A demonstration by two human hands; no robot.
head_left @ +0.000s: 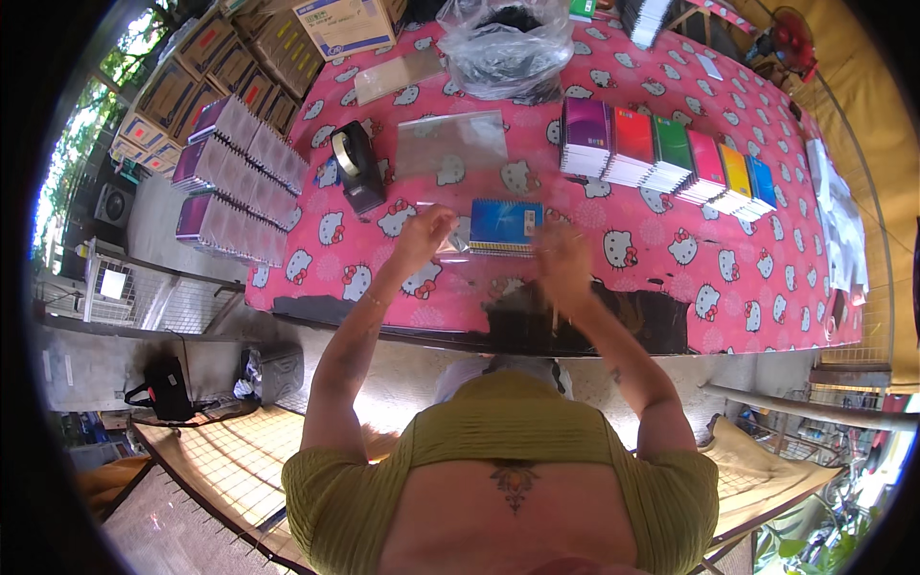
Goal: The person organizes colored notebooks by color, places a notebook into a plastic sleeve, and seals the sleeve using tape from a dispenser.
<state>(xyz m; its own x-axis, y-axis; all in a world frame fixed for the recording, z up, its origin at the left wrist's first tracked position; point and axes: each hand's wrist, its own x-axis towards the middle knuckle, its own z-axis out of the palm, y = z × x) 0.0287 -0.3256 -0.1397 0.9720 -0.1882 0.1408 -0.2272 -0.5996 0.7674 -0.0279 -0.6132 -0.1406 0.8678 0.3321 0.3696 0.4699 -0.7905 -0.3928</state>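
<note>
Here we had both arms stretched forward over the pink, cat-printed tablecloth (pixel 652 230), elbows bent outward, forearms slanting in toward each other. Between the hands, flat on the cloth near the front edge, we saw the blue spiral-bound notebook (pixel 503 221), its black coil toward the body. Our left hand (pixel 428 236) came in just beside its left end, wrist bent, fingers curled inward and nearly closed at a crinkled piece of clear plastic (pixel 457 236); whether they pinched it, we could not tell. And the right hand (pixel 563 261)! We caught it as a blur at the notebook's right end, fingers pointing away from the body; how far open it was, or whether it gripped anything, we could not tell. Beyond the left hand, we had the black tape dispenser (pixel 364 187) standing near.
</note>
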